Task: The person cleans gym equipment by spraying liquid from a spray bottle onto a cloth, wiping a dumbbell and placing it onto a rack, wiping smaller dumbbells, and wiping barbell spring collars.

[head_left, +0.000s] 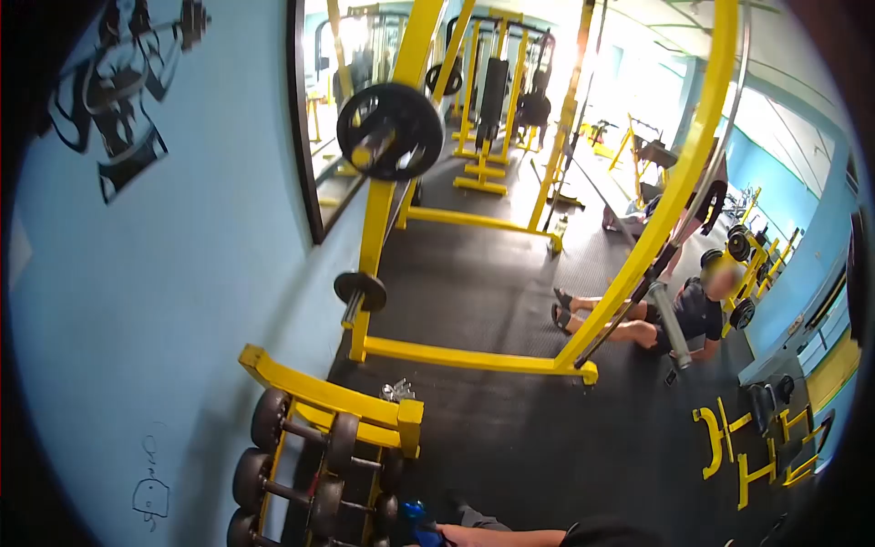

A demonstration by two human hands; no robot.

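Observation:
At the bottom edge, my right hand (441, 536) is partly cut off, with the bare forearm reaching in from the right. Its fingers are closed round a blue object (415, 518), probably a bottle, whose lower part is out of frame. Just left of it is a yellow rack (321, 394) bearing dark dumbbells (342, 441). Beyond the hand, part of a leg in grey cloth shows over the black floor (483, 428). My left hand is out of view.
A yellow frame (456, 356) with weight plates (390, 132) stands ahead. At the right, a person (697, 310) sits on the floor, and another person (709, 205) is behind. Yellow equipment (743, 456) stands at the lower right. A blue wall (200, 273) runs along the left.

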